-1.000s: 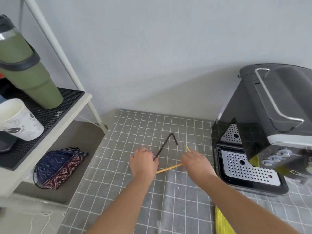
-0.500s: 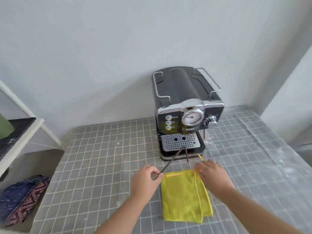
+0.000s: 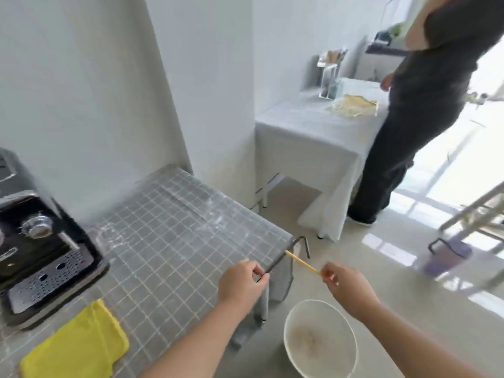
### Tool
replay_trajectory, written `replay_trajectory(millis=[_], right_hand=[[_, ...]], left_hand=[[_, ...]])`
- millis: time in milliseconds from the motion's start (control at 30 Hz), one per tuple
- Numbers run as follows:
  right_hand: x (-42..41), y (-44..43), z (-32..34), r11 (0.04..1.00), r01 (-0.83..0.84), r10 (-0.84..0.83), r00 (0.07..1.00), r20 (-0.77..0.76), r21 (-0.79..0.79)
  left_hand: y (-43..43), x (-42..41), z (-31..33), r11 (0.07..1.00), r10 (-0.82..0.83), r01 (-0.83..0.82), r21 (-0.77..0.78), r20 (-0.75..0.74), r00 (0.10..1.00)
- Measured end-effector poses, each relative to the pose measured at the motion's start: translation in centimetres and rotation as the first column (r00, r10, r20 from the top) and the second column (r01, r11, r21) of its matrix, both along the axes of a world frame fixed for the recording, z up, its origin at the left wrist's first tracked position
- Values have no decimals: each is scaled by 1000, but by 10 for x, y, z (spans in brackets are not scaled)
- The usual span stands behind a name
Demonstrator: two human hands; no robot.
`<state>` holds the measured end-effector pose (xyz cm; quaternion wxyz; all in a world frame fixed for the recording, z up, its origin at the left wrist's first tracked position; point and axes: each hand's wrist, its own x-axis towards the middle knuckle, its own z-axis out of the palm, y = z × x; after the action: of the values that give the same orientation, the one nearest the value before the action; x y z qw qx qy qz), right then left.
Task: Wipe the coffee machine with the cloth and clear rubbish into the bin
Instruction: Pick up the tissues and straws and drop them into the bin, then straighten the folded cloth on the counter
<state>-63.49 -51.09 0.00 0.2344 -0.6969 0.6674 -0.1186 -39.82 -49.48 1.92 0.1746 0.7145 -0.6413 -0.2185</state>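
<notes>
Both hands are out past the corner of the tiled surface [image 3: 169, 241]. The left hand [image 3: 241, 282] has its grip pinched on the end of a bent dark straw [image 3: 283, 256], the right hand [image 3: 346, 286] is pinching a thin yellow stick [image 3: 301, 261], and the two cross in the air. The white bin [image 3: 320, 339] sits on the floor right under them. The yellow cloth [image 3: 79, 345] lies folded on the surface just in front of the coffee machine [image 3: 41, 255].
</notes>
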Motion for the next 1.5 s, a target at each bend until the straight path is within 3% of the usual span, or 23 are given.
replay_trajectory(millis=[167,333,533,833,1000,1233,1500], right_hand=[[-74,31,-27,948,272,-286,956,61,167],[-96,54,-72,821,423,-508,847,153,384],[-85,66,-143,612,464,-645,761,65,641],[-86,30,-183,536,506,-684,730,-4,676],[-88,38,-170,580,522,-679,734,17,625],[-78,26,-121,745,413,-554,821,139,524],[-29,-18,-47,944,94,-149,977,155,316]], left_hand=[[-20,-81,-28,973,-196,194,121,2,981],[-27,-118,-73,913,-323,292,286,67,944],[-39,-122,-135,788,-421,277,550,152,894],[-74,-130,-190,666,-489,309,679,85,868],[-71,-129,-180,672,-554,381,635,89,828],[-64,-124,-130,710,-591,483,512,61,804],[-32,-56,-52,916,-326,293,275,82,942]])
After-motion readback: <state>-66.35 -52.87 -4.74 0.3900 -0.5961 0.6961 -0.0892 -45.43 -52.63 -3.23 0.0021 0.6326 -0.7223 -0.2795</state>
